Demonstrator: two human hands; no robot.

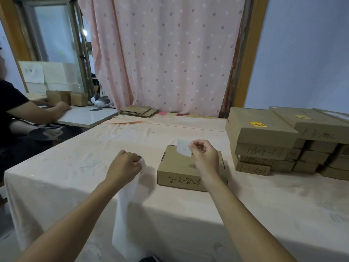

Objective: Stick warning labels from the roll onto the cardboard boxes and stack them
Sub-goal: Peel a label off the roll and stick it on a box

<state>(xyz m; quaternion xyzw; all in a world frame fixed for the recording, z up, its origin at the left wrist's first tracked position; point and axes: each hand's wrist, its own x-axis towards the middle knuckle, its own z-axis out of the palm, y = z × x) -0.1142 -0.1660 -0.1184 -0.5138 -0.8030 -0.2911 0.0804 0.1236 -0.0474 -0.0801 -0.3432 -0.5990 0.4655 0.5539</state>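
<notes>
Label (184, 149), pale and seemingly back-side out, pinched in right hand (204, 157) over brown box (181, 173); left of box, left hand (123, 164) curled round roll (140, 160), white strip (128, 214) hanging.

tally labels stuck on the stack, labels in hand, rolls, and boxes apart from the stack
yellow labels on the stacked boxes: 2
label in the right hand: 1
roll in the left hand: 1
box apart from the stack: 1
total: 5

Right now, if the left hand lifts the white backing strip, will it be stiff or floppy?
Probably floppy: the strip hangs limp from the left hand. Likely light too, since it looks thin. It may sway when moved.
</notes>
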